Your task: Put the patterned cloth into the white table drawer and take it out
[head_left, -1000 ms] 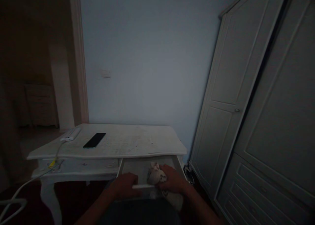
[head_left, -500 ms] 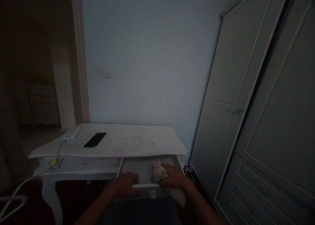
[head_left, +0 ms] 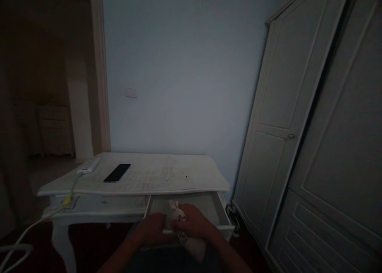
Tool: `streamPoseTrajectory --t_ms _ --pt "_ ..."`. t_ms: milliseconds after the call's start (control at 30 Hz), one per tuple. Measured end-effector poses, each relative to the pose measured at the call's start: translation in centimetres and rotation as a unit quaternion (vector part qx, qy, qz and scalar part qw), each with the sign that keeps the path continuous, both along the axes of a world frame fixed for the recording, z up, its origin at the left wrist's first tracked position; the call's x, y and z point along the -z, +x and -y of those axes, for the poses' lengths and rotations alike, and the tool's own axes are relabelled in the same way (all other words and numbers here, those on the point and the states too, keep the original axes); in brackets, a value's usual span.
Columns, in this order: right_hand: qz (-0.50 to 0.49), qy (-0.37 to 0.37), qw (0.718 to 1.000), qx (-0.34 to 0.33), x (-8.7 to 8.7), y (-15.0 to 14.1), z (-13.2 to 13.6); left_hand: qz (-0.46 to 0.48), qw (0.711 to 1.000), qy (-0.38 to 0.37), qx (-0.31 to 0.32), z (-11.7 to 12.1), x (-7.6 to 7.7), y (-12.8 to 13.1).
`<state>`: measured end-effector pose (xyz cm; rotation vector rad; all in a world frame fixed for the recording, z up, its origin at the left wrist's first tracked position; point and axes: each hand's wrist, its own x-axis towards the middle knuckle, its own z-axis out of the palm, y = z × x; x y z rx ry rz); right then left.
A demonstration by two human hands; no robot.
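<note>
My right hand (head_left: 192,221) is closed on a pale cloth (head_left: 193,247) with a dark pattern. One bunched end of it rises above the hand, and the rest hangs down over the front of the drawer. The desk drawer (head_left: 209,209) is pulled out, with its inside bottom showing. At the left part of the drawer's front edge, my left hand (head_left: 153,227) is closed on the front board. Its fingertips are partly hidden, close beside the cloth.
A white desk (head_left: 161,165) with a worn top stands against the wall. On it lie a dark phone (head_left: 117,172) and a white power strip (head_left: 88,166) with a cable (head_left: 36,224) trailing left. A wardrobe (head_left: 271,145) is at the right.
My right hand has moved the cloth leftward along the drawer's front, close to my left hand. The left hand stays at the drawer's front edge.
</note>
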<state>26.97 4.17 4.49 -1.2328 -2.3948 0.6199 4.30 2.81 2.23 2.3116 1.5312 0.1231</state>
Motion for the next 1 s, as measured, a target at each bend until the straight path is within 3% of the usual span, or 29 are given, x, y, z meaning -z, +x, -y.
streamPoseTrajectory --t_ms 233,333,500,767,867,1000 --pt "-0.076 -0.109 0.991 -0.005 -1.1 9.4 -0.9 -0.032 0.999 0.011 -0.006 0.1 -0.2 0.1" --pt "-0.068 -0.108 0.992 0.016 -0.7 10.8 -1.0 -0.040 0.999 0.001 -0.015 0.2 -0.4 0.2" --pt "0.030 -0.029 0.998 0.052 -0.1 7.4 -0.3 -0.040 0.999 0.014 -0.011 0.2 -0.1 0.2" --pt "0.017 0.009 1.000 0.017 0.5 -0.9 0.1 -0.059 0.997 0.011 -0.046 0.4 0.1 0.5" --pt "0.008 0.004 1.000 0.030 0.9 -1.2 0.1 -0.059 0.997 0.004 -0.052 0.4 0.0 0.6" --pt "-0.019 -0.005 0.999 0.026 1.1 0.8 0.3 -0.042 0.999 0.013 -0.012 0.2 -0.3 0.5"
